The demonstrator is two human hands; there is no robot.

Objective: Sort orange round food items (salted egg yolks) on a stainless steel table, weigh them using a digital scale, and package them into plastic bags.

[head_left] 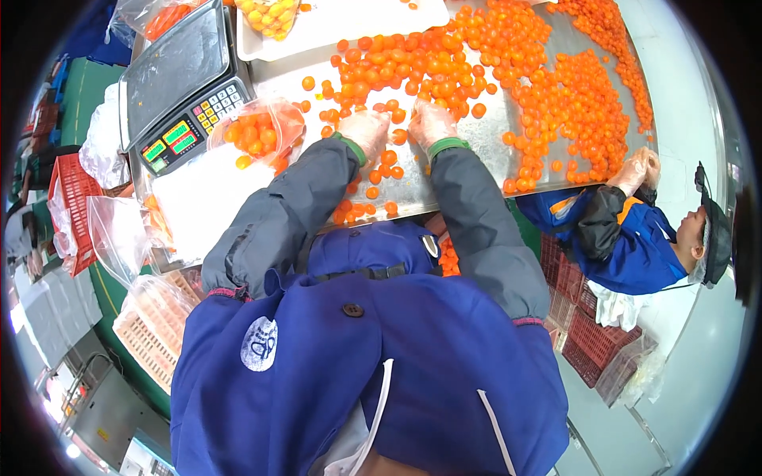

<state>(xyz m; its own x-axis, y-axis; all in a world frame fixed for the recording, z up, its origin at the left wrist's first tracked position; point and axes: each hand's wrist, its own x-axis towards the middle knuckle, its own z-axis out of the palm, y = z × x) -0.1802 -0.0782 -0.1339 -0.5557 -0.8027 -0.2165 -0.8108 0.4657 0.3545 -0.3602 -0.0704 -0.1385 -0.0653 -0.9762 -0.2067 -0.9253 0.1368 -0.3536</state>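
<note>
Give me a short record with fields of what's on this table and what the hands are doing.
Surface: metal table
Goods: small orange round fruits, spread loose
Left hand: gloved, resting among the fruits
Right hand: gloved, resting among the fruits
Beside left hand: clear bag of fruits
Further left: weighing scale
Co-worker's hands: at the table's right edge

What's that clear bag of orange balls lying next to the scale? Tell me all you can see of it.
The clear plastic bag is thin, crinkled and glossy, partly filled with small round orange pieces. It lies slumped on its side on the metal table, just right of the weighing scale, touching a white sheet below it. The person's gloved left hand is near, apart from it.
</note>
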